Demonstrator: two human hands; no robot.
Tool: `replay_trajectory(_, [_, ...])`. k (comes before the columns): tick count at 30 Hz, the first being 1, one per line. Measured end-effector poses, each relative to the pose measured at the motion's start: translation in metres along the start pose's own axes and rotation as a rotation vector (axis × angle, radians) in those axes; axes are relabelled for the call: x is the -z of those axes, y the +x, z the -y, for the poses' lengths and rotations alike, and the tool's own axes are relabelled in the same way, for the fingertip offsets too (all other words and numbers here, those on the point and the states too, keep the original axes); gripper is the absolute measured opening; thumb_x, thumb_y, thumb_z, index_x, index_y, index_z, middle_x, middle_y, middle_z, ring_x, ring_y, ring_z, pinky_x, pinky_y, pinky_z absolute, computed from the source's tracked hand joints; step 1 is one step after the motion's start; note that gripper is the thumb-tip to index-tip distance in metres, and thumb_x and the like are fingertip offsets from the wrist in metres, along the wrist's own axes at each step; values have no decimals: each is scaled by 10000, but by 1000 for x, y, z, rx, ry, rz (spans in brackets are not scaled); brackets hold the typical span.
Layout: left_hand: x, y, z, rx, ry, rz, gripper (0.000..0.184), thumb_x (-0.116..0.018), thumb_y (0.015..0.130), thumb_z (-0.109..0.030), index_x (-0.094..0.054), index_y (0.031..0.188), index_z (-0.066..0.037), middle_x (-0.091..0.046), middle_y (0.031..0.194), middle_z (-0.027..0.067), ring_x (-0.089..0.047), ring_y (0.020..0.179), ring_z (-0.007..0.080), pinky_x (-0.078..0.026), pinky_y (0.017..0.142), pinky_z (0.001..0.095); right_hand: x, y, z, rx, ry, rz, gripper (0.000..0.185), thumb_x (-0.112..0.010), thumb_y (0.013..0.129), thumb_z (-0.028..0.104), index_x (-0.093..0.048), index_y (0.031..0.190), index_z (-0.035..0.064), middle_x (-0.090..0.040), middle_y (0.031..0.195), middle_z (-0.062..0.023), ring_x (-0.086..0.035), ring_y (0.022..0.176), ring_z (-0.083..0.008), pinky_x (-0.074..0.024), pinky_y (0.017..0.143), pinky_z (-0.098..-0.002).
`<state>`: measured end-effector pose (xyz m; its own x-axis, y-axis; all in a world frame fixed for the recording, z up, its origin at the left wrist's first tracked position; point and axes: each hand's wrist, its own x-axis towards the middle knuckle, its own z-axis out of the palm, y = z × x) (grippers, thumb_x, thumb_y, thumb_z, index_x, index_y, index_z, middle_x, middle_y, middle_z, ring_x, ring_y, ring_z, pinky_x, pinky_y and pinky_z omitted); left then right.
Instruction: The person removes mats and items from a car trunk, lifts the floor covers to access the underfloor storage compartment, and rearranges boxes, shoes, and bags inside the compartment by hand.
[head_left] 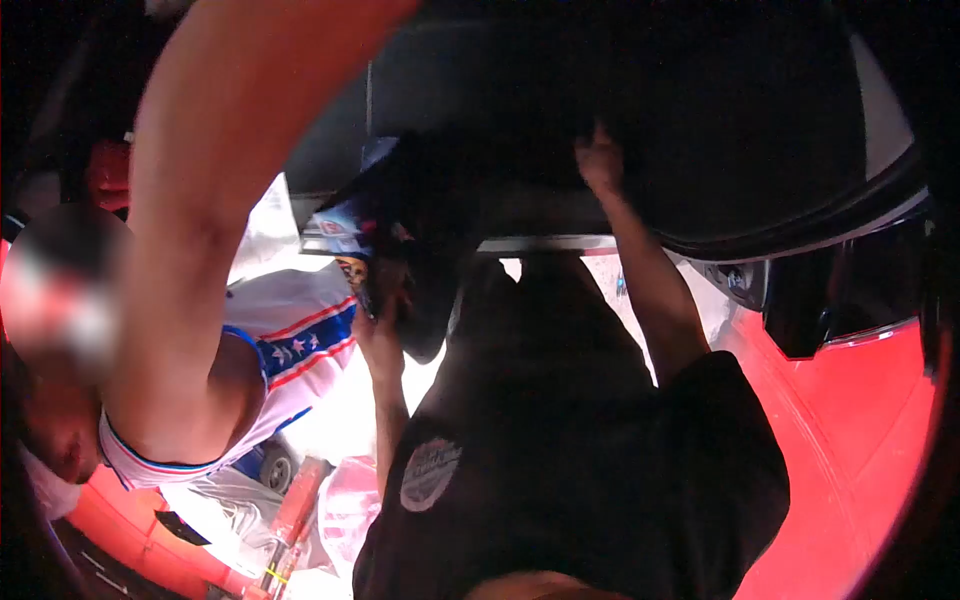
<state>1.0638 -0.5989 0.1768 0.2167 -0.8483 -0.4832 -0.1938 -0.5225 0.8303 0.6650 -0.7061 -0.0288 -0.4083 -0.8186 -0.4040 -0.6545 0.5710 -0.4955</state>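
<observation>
My right hand (600,165) reaches forward over a broad black panel (740,120) inside what looks like a vehicle. One finger is stretched out; the others fade into the dark, and I see nothing held. Lower on the left, my left hand (385,300) is in deep shadow beside dark material and a patterned cloth (345,225). Its fingers look curled, but what they hold, if anything, is too dark to name.
Close on my left is a person in a white, red and blue jersey (300,345), with a raised arm (190,200) crossing the view. A pale sill (550,243) runs before me. Red bodywork (830,440) lies at right; a red tool-like frame (295,510) stands at lower left.
</observation>
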Motion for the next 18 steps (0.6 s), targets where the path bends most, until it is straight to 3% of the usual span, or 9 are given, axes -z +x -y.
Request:
replay_trajectory(2, [-4,-14,-9,-5,60,27,287,-593,1012,-134,-663,1237,30,-730,1114,85,-635,992,170,-484,894,312,20,16,-10,-102,-137,-44,800,-745,853,289,-398,1526,31,-631,1303,-272,-635,1189,-418,-537,964,-478])
replay_trajectory(4, [1,-19,-17,-57,91,122,301,-579,1021,-156,-651,1250,26,-738,1119,123,-660,977,212,-489,903,352,-25,16,-10,-197,-269,-189,855,-737,842,299,-341,1555,39,-507,1437,-285,-527,1309,-440,-488,1042,-506])
replay_trajectory(5, [-2,-24,-23,0,132,138,316,-591,1015,-158,-647,1274,14,-731,1128,114,-648,1000,192,-482,906,333,-42,12,-11,-246,-335,-254,883,-733,837,305,-313,1569,42,-445,1505,-292,-473,1369,-451,-463,1081,-520])
replay_trajectory(8, [-8,-40,-48,151,285,184,349,-607,1005,-166,-640,1317,-11,-716,1144,102,-627,1043,159,-469,910,303,-13,-5,8,-219,-49,-155,861,-681,846,276,-292,1577,39,-267,1614,-279,-317,1462,-477,-375,1162,-558])
replay_trajectory(10, [-14,-44,-55,189,402,215,341,-595,1009,-171,-642,1307,-13,-713,1139,118,-630,1039,172,-471,909,319,-24,-6,-16,-34,-216,-250,846,-683,831,282,-326,1556,34,-327,1582,-282,-348,1448,-461,-381,1159,-547])
replay_trajectory(11, [-22,-39,-56,100,344,247,347,-589,1000,-150,-622,1309,6,-713,1142,158,-648,1060,227,-479,919,340,-31,-1,-29,5,-278,-285,835,-688,821,287,-350,1540,30,-355,1566,-284,-364,1439,-454,-386,1156,-542])
replay_trajectory(13, [-17,-48,-54,-14,272,299,362,-577,983,-107,-583,1312,45,-714,1149,238,-684,1103,336,-495,938,382,-22,10,-18,-104,-275,-233,793,-707,803,303,-417,1489,30,-400,1535,-278,-393,1417,-442,-400,1143,-537])
replay_trajectory(18, [-15,-53,-36,-136,293,337,398,-573,955,-96,-585,1335,21,-702,1164,252,-680,1118,376,-504,932,389,-17,3,-33,-190,-191,-70,662,-717,783,321,-549,1368,62,-518,1432,-238,-461,1341,-455,-439,1100,-536])
